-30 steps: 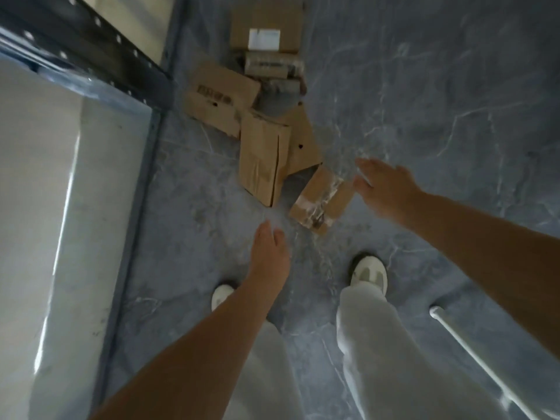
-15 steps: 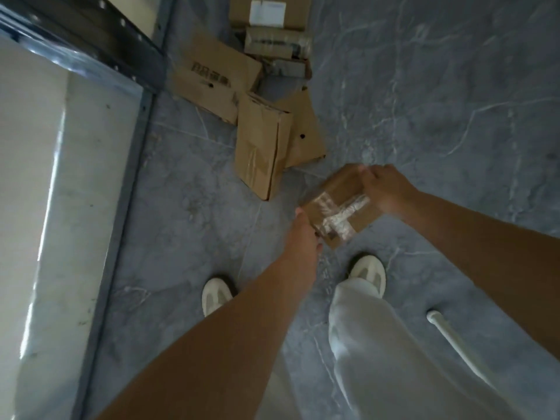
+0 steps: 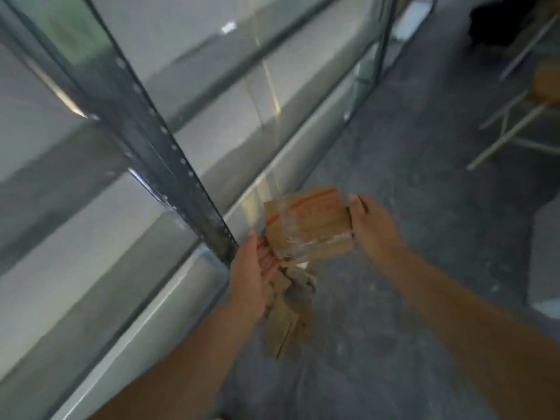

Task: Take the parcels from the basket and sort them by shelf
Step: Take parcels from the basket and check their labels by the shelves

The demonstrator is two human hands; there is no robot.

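small brown taped parcel (image 3: 309,225) with red print, slightly blurred.

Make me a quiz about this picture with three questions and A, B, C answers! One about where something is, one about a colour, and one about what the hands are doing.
1. Where is the metal shelf rack?
A) on the view's left
B) on the view's right
C) overhead

2. What colour are the stripes on the held parcel?
A) blue
B) red
C) green

3. How is the parcel held?
A) nobody touches it
B) one fingertip pushes it
C) by the left hand and right hand together

Answers:
1 A, the rack fills the left side.
2 B, reddish lines cross the cardboard.
3 C, each hand grips one end.
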